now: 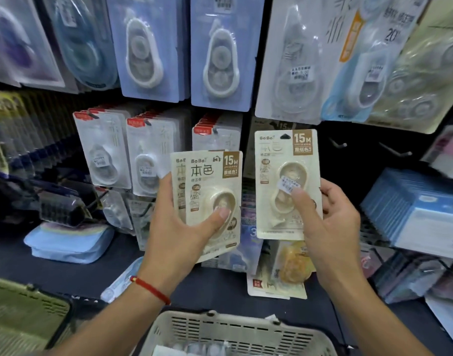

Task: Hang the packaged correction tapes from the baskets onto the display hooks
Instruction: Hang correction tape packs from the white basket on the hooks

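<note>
Head view: left hand [180, 222] grips a small fanned stack of cream packs [207, 199], thumb pressed on the front blister; right hand [328, 222] pinches a single cream pack [287, 183] upright, held up before the dark display panel, its hang hole near the top. Bare hooks [395, 150] just right of it. White basket [235, 335] below between the forearms, olive basket [22, 312] at lower left.
</note>
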Motion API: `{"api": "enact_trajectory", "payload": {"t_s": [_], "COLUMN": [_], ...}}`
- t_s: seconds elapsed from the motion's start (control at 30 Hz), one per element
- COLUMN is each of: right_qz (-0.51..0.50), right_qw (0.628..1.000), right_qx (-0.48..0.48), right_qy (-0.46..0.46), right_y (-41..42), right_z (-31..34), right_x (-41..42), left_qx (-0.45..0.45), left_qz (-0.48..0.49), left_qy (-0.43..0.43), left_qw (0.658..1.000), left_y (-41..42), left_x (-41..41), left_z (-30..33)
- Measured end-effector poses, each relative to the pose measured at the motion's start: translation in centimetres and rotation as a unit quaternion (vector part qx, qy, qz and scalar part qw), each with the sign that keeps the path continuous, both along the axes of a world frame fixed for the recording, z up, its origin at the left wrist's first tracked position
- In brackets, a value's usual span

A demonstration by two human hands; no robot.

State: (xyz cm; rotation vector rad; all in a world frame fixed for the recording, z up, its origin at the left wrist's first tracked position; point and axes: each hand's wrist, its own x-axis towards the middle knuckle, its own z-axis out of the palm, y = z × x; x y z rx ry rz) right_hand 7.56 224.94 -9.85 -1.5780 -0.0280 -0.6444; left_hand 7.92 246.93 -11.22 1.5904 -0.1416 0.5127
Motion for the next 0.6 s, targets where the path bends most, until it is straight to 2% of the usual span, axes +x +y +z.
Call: {"api": "enact_trajectory", "payload": {"t_s": [0.27, 0.33, 0.4, 0.43, 0.47, 0.53, 0.6], "right_qz": [0.014, -0.007, -0.073, -0.107, -0.12, -0.05, 0.091], "right_qw": [1.0, 0.996, 0.959, 0.933, 0.923, 0.939, 0.947], "right_qx": [0.009, -0.08, -0.256, -0.323, -0.349, -0.33, -0.288], "right_qy": [-0.022, 0.027, 0.102, 0.116, 0.105, 0.08, 0.111], "right_y": [0.5, 0.2, -0.2, -0.1, 0.2, 1.2, 2.4], "right_z": [0.9, 1.0, 0.7, 0.6, 0.5, 0.1, -0.5], "right_x": [0.3, 0.8, 1.1, 1.0, 0.7, -0.1, -0.7], "left_qx": [-0.004, -0.009, -0.013, -0.021, -0.031, -0.047, -0.066], "left_qz": [0.044, 0.045, 0.035, 0.026, 0.014, -0.005, -0.028], "left_qy": [-0.024, -0.028, -0.023, -0.019, -0.015, -0.01, -0.002], "left_qw": [0.999, 0.999, 0.999, 0.999, 0.999, 0.999, 0.997], "left_y": [-0.1, 0.0, 0.1, 0.0, 0.0, -0.3, -0.6], "left_x": [0.0, -0.1, -0.1, -0.1, 0.0, 0.0, -0.1], "left_z": [0.2, 0.1, 0.1, 0.0, -0.1, -0.4, -0.6]}}
